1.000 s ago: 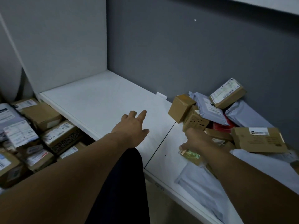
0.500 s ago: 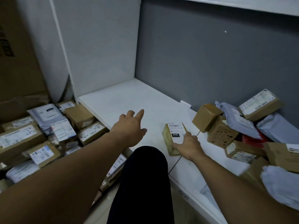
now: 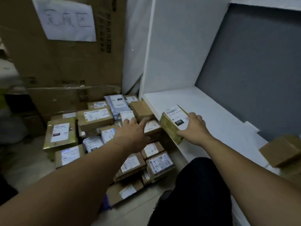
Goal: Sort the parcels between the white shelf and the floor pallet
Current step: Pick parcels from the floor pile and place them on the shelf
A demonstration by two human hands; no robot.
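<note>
The right hand (image 3: 193,129) grips the labelled box (image 3: 173,121), now slid left to the shelf (image 3: 219,110) edge, likely floor-bound; the left hand (image 3: 132,134) hovers spread over parcels (image 3: 94,117).

Our right hand (image 3: 194,128) grips a labelled parcel (image 3: 172,119) at the white shelf (image 3: 215,111) edge. Our left hand (image 3: 130,132) spreads above floor parcels (image 3: 94,119).

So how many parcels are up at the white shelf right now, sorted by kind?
Yellow-taped box with a 010 label, gripped by the right hand at the front edge of the white shelf: 1
Plain brown cardboard box at the right frame edge: 1
Brown parcel below it, mostly cut off: 1
Total: 3
</note>
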